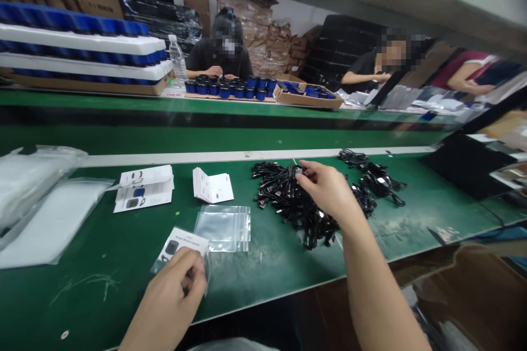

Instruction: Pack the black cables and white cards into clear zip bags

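My left hand (175, 290) is closed, pinching a clear zip bag at the bench's front edge. A printed leaflet (181, 244) with a speaker picture lies in or against that bag; the fingers cover its lower part. Flat clear zip bags (222, 228) lie just beyond, overlapping one another. My right hand (325, 186) reaches over a heap of black cables (284, 197), thumb and forefinger apart at its far side. The other fingers are partly hidden, and no cable is clearly lifted. Folded leaflets (213, 186) stand left of the heap.
More leaflets (144, 189) and large plastic bags (53, 222) lie at the left. Smaller cable bundles (381, 180) lie right of the heap, before a black box (465, 164). Behind a raised ledge (247, 156), people work near blue round items (224, 90) and stacked trays (82, 66).
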Demonstrator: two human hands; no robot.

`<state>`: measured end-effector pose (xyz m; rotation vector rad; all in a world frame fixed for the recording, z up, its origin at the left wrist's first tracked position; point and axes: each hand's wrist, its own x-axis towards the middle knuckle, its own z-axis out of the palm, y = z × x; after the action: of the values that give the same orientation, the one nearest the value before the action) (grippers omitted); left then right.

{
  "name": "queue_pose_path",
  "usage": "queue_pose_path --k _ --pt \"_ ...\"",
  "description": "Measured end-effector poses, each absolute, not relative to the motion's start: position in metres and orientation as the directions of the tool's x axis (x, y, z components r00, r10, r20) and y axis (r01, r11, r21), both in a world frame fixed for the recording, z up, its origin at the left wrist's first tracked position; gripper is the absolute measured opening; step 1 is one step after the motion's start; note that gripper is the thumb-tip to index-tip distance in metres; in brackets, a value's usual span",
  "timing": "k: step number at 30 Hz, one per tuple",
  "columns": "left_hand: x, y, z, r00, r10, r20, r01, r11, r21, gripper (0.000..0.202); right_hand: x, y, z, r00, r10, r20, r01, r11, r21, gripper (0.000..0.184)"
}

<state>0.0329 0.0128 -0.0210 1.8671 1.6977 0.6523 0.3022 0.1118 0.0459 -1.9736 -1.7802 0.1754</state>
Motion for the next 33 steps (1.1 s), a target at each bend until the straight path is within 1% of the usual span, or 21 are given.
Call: queue_pose_path --k 2,4,5,6,8,10,12,14,16,18,19,20,21,23,25,27,29,33 --pt "0.033 0.012 -0.02 0.072 0.997 -0.015 0.726 -0.042 0.686 0.028 0.299 0.1 0.044 0.147 0.953 0.264 0.83 0.026 -0.557 0.033" --pt "0.034 0.012 -0.02 0.07 0.997 -0.023 0.714 -0.034 0.699 0.028 0.297 0.092 0.038 0.196 0.933 0.301 0.698 0.083 -0.711 0.03" --pt "0.034 0.012 -0.02 0.07 0.997 -0.021 0.708 -0.035 0.705 0.027 0.297 0.091 0.034 0.23 0.924 0.306 0.636 0.095 -0.766 0.028" --pt "0.034 0.012 -0.02 0.067 0.998 -0.017 0.703 -0.035 0.711 0.027 0.297 0.09 0.031 0.265 0.916 0.303 0.594 0.092 -0.799 0.024" --pt "0.034 0.012 -0.019 0.064 0.998 -0.01 0.692 -0.037 0.721 0.027 0.299 0.087 0.029 0.311 0.904 0.292 0.563 0.072 -0.823 0.02" --pt "0.032 0.012 -0.019 0.072 0.997 -0.001 0.692 -0.049 0.721 0.026 0.297 0.079 0.032 0.313 0.911 0.27 0.471 0.098 -0.876 0.018" --pt "0.03 0.012 -0.019 0.09 0.996 0.008 0.696 -0.068 0.714 0.025 0.284 0.063 0.034 0.233 0.951 0.206 0.313 0.127 -0.941 0.016" --pt "0.027 0.013 -0.019 0.107 0.994 0.007 0.698 -0.08 0.712 0.023 0.261 0.045 0.029 0.049 0.995 0.083 0.178 0.073 -0.981 0.015" --pt "0.025 0.014 -0.02 0.121 0.993 0.005 0.687 -0.087 0.722 0.02 0.233 0.027 0.015 -0.07 0.996 -0.054 0.016 -0.053 -0.998 0.021" --pt "0.023 0.014 -0.022 0.121 0.993 0.006 0.655 -0.084 0.751 0.018 0.209 0.014 -0.006 -0.139 0.971 -0.194 -0.103 -0.209 -0.973 0.028" --pt "0.023 0.014 -0.022 0.107 0.994 0.007 0.636 -0.074 0.768 0.017 0.201 0.01 -0.016 -0.13 0.964 -0.233 -0.116 -0.249 -0.962 0.028" --pt "0.023 0.013 -0.023 0.09 0.996 0.006 0.618 -0.061 0.784 0.017 0.195 0.006 -0.024 -0.111 0.961 -0.252 -0.094 -0.263 -0.96 0.027" --pt "0.023 0.012 -0.024 0.065 0.998 0.01 0.608 -0.047 0.793 0.017 0.192 0.003 -0.031 -0.083 0.965 -0.25 -0.052 -0.255 -0.966 0.024" --pt "0.024 0.009 -0.026 -0.002 0.999 0.042 0.618 -0.032 0.786 0.019 0.192 -0.001 -0.039 -0.039 0.978 -0.204 0.066 -0.201 -0.977 0.016" --pt "0.024 0.004 -0.027 -0.058 0.992 0.114 0.668 -0.046 0.742 0.02 0.194 -0.004 -0.04 -0.033 0.988 -0.151 0.157 -0.144 -0.977 0.011" --pt "0.025 0.0 -0.028 -0.066 0.976 0.206 0.727 -0.094 0.68 0.018 0.194 -0.006 -0.036 -0.044 0.99 -0.131 0.17 -0.121 -0.978 0.01" --pt "0.026 -0.004 -0.029 -0.033 0.961 0.275 0.765 -0.153 0.626 0.014 0.191 -0.006 -0.033 -0.045 0.988 -0.148 0.083 -0.144 -0.986 0.012" --pt "0.028 -0.008 -0.029 -0.005 0.936 0.352 0.779 -0.217 0.588 0.012 0.178 -0.001 -0.035 -0.066 0.965 -0.256 -0.201 -0.264 -0.943 0.03"
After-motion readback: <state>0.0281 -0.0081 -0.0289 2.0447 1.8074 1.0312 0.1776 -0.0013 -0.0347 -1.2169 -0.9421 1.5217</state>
